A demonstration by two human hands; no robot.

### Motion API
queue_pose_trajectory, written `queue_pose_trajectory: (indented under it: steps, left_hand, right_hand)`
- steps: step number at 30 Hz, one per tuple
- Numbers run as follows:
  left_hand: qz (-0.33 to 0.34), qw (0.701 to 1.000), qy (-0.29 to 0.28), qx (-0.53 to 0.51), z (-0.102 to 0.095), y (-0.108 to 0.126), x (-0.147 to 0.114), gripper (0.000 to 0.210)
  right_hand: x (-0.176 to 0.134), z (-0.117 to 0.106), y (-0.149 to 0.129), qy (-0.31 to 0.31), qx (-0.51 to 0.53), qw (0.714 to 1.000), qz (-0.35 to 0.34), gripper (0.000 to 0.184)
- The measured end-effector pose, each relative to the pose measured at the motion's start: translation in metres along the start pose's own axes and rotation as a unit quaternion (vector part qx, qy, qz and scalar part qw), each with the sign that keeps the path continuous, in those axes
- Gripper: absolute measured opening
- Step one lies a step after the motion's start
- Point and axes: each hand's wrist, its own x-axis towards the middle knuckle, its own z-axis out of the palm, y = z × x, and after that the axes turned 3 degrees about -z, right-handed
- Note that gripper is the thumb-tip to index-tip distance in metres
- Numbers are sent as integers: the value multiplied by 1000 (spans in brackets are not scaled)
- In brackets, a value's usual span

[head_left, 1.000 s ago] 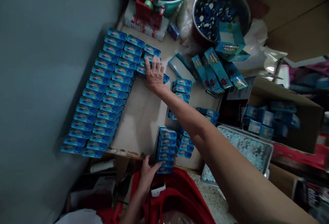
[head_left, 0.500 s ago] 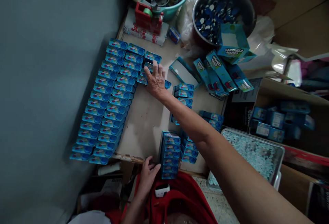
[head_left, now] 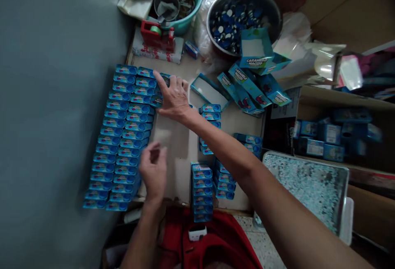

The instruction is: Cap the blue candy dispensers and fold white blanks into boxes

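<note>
Small blue boxes stand in two long rows (head_left: 123, 141) on the left of the table, with a short third row (head_left: 165, 77) beside their far end. My right hand (head_left: 174, 98) lies over that short row, fingers spread and touching the boxes; its palm hides some of them. Raised over the bare tabletop, my left hand (head_left: 153, 170) is near the second long row. Its fingers are loosely bent and apart, a bit smeared by motion, and I see nothing in them. More blue boxes (head_left: 203, 191) stand in stacks nearer me, partly behind my right forearm.
Open blue cartons (head_left: 249, 86) lie at the far right, below a metal bowl (head_left: 212, 34) of blue and white pieces. A red tape dispenser (head_left: 157, 36) sits at the back. A metal tray (head_left: 344, 186) of pale blue bits and a cardboard box (head_left: 311, 96) are on the right.
My left hand has risen from the table's front edge to above the tabletop. My right hand has shifted left along the short row, its thumb now stretched out. The view has shifted slightly.
</note>
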Motion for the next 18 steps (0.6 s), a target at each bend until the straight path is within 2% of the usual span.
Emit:
queue_pose_trajectory:
  steps: [2,3,4,5,7,9,11,13,15,16,18]
  left_hand:
    - [90,993,82,-5,10,39,41,28]
    - [128,988,92,-3,20,58,63,28]
    - [166,983,81,7,35,76,85,27]
    - [208,977,44,28,56,92,107,26]
    - [266,955,-56,118,110,116,145,27]
    - [254,933,-128,222,172,126,172,36]
    - [180,912,-179,323,226,125,187,44]
    - [119,898,-203,373,258,122,194,36]
    - [112,891,-200,392,267,131,198,28]
    - [126,889,-186,400,263,142,200,26]
    - [175,880,-137,419,239,178,202,28]
  right_hand:
    - [-29,-46,10,45,14,999,24,111]
    - [-47,-68,18,68,24,997,41,113]
    - [-68,-87,26,90,37,994,53,116]
    - [-91,-104,36,114,50,990,62,118]
    - [-141,-124,55,161,83,981,66,123]
    - [-195,-128,68,191,117,972,75,122]
    - [-247,-123,73,185,137,966,116,121]
    - [-294,-114,70,175,137,961,167,119]
    - [-331,-105,63,160,143,952,219,115]
    - [-344,-102,60,157,146,947,240,113]
    - [-362,-97,55,151,152,939,270,110]
